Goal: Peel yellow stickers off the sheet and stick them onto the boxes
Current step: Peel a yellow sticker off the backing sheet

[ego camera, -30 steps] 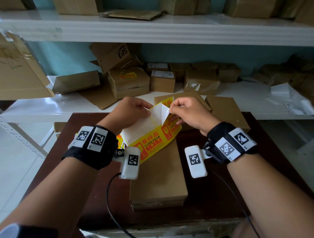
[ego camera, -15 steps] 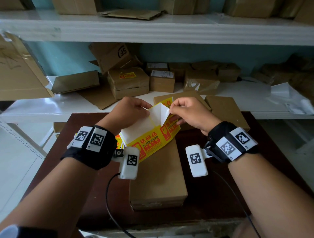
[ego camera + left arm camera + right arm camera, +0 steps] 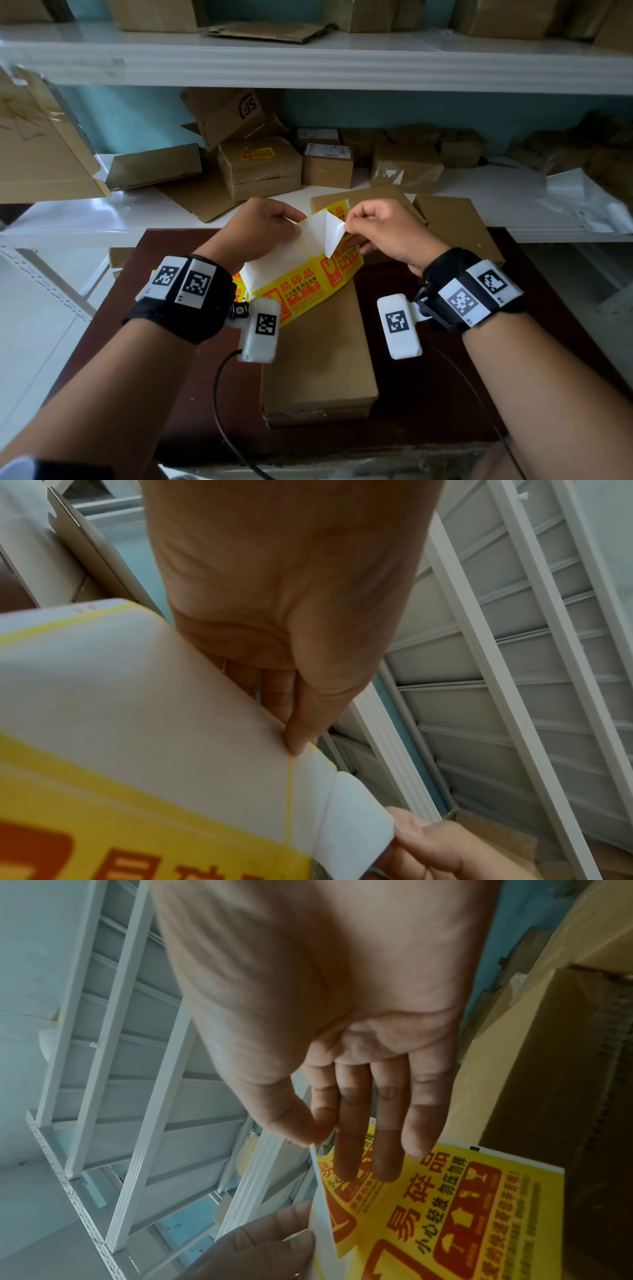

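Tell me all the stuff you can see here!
Sticker sheet: one, yellow and white, held above the table.
Peeling sticker: one, white underside showing, half lifted.
Flat box: one, brown, on the table under the sheet.
Table: one, dark brown.
Boxes on shelf: many, brown, behind the table.
Shelves: white, along the wall.
Left hand: holds the sheet.
Right hand: pinches the sticker.
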